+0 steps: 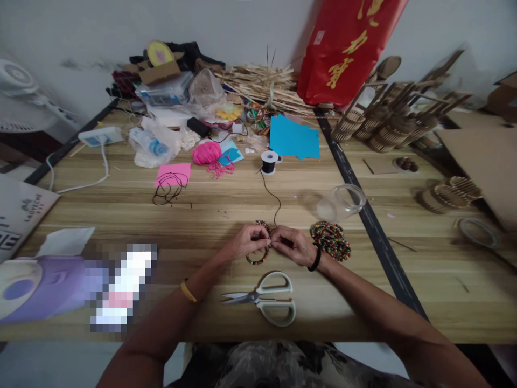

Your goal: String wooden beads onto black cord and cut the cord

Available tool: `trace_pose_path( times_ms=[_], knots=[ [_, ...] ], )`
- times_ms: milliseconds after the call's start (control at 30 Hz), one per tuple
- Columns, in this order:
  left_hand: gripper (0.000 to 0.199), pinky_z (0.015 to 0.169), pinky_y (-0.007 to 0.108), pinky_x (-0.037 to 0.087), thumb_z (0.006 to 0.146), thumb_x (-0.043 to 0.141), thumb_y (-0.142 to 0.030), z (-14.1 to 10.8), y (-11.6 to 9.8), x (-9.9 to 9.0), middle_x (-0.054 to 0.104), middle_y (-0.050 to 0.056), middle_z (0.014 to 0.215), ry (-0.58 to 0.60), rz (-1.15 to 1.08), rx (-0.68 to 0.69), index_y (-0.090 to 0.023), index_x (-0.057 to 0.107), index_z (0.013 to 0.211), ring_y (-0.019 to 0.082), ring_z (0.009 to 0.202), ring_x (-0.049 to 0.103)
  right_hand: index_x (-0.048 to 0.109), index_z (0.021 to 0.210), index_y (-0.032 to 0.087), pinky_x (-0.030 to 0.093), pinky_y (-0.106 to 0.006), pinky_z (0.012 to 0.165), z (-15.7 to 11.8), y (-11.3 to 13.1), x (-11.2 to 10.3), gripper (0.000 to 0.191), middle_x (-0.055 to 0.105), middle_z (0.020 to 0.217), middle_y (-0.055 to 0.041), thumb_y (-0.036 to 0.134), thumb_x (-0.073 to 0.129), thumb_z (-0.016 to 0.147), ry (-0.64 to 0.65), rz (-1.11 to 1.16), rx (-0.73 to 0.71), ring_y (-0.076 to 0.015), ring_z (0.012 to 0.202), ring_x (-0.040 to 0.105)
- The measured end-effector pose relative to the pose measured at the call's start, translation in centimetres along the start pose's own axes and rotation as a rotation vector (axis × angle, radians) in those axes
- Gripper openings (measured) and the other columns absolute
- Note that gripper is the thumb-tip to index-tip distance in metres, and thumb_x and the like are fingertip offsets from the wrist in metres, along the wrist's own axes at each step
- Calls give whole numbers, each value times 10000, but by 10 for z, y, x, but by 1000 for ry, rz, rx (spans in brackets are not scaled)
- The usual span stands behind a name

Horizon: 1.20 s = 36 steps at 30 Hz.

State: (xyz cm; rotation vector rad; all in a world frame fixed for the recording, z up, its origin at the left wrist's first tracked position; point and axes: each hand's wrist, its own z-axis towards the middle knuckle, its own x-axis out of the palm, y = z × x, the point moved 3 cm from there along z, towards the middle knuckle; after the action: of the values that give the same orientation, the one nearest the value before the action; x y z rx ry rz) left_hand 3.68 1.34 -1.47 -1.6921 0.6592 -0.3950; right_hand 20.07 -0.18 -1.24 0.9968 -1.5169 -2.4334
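Note:
My left hand (247,241) is closed in a pinch at a loop of small multicoloured beads, a beaded bracelet (257,261), which lies around and below its fingers. Touching its fingertips, my right hand (295,246) pinches a thin black cord (278,202). That cord runs back to a white spool wound with black cord (269,163). The exact point where cord and beads meet is hidden by the fingertips. Just right of my right hand lies a coiled heap of bead strings (331,241). White-handled scissors (258,298) rest in front of both hands, blades pointing left.
A clear glass jar (343,202) lies beyond the bead strings. Pink yarn (207,153), blue sheets (293,138) and a pink paper with loose black cord (173,175) are farther back. At left sits a purple-and-white device (52,285). Bamboo baskets (383,126) stand at right.

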Motion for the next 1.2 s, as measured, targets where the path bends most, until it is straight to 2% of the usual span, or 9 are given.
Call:
trace_pose_path(
  times_ms=[333, 833, 1033, 1200],
  knots=[
    [171, 540, 172, 382, 713, 657, -260, 1, -1, 0, 531, -20, 624, 12, 6, 69, -122, 556, 691, 70, 576, 478, 575, 785, 144, 417, -251, 617, 2, -1, -1, 292, 563, 733, -39, 400, 502, 905, 7, 101, 104, -133, 667, 498],
    [226, 511, 175, 397, 725, 649, -312, 1, 6, 0, 539, -18, 622, 49, 3, 29, -124, 525, 730, 74, 549, 501, 543, 749, 142, 372, -229, 570, 2, 0, -4, 312, 507, 679, -11, 423, 525, 884, 80, 151, 188, -113, 624, 441],
    [258, 487, 169, 427, 722, 665, -342, -1, 2, 0, 573, -12, 637, 26, -37, -51, -126, 525, 745, 72, 534, 529, 571, 774, 132, 385, -230, 575, 0, -4, -3, 329, 540, 684, -16, 448, 551, 867, 15, 193, 222, -111, 620, 464],
    [272, 497, 173, 451, 721, 678, -351, 1, 3, 0, 611, 2, 645, 46, -79, -66, -127, 529, 767, 77, 535, 561, 579, 764, 140, 420, -243, 596, 0, 0, 0, 314, 559, 699, -26, 438, 564, 862, -29, 199, 169, -120, 635, 499]
  ],
)
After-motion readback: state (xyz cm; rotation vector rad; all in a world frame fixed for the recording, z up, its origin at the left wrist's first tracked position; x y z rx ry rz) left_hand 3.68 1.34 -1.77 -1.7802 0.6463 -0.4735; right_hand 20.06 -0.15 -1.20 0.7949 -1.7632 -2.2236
